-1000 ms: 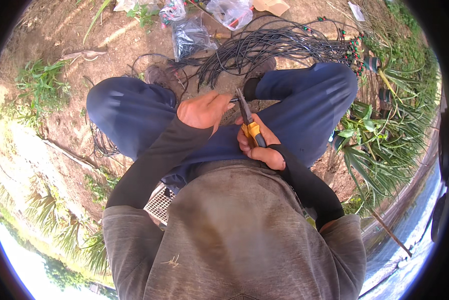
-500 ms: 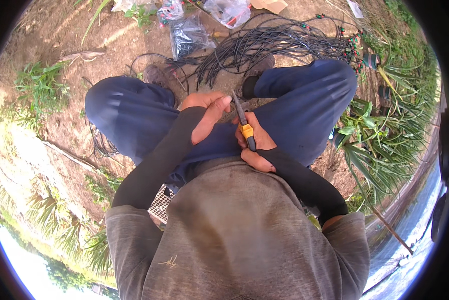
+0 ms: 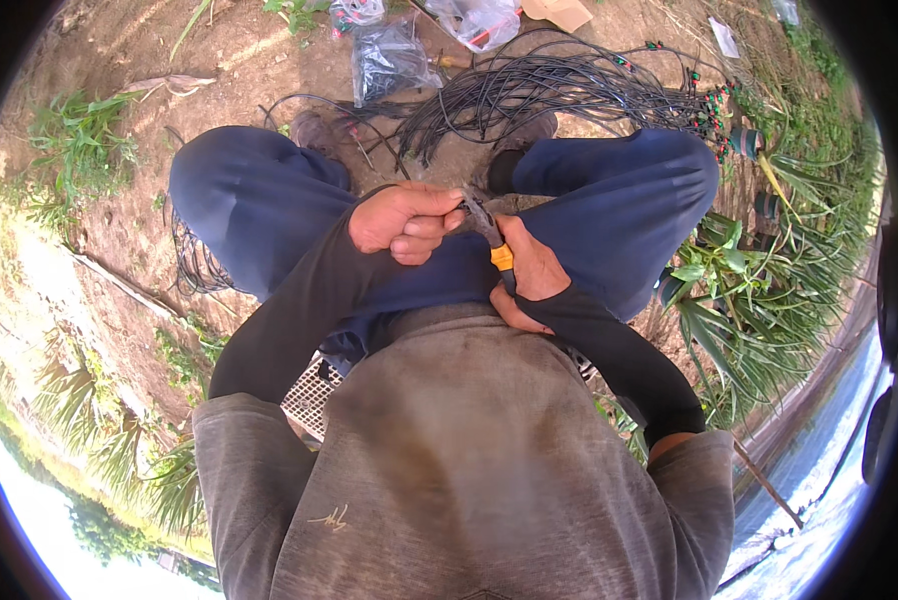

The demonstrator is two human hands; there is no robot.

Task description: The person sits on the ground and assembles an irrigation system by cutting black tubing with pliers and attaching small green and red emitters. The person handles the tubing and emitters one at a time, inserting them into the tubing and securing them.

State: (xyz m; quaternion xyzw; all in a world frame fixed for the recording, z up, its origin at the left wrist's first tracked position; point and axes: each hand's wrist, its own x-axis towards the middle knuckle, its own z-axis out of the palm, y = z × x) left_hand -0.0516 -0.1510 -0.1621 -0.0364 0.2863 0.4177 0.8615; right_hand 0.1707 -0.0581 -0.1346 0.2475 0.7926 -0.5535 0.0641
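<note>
My right hand (image 3: 535, 268) is wrapped round a pair of pliers (image 3: 502, 258) with yellow and black handles and grey metal jaws. The jaws point up and to the left, at the fingertips of my left hand (image 3: 406, 222). That hand is closed, with thumb and forefinger pinched together and the other fingers curled in. Something small and dark shows between its fingertips and the jaws, too small to name. Both hands are over my lap, between my bent knees in blue trousers.
Beyond my feet lies a loose bundle of thin black tubing (image 3: 529, 95) with red and green fittings at its right end. A clear bag of black parts (image 3: 389, 65) and a whitish plastic bag (image 3: 476, 20) lie nearby. Spiky potted plants (image 3: 759, 310) stand at right.
My left hand has turned, its fingers now curled in, and the pinch has met the pliers' jaws. The right hand has shifted slightly right, still gripping the pliers.
</note>
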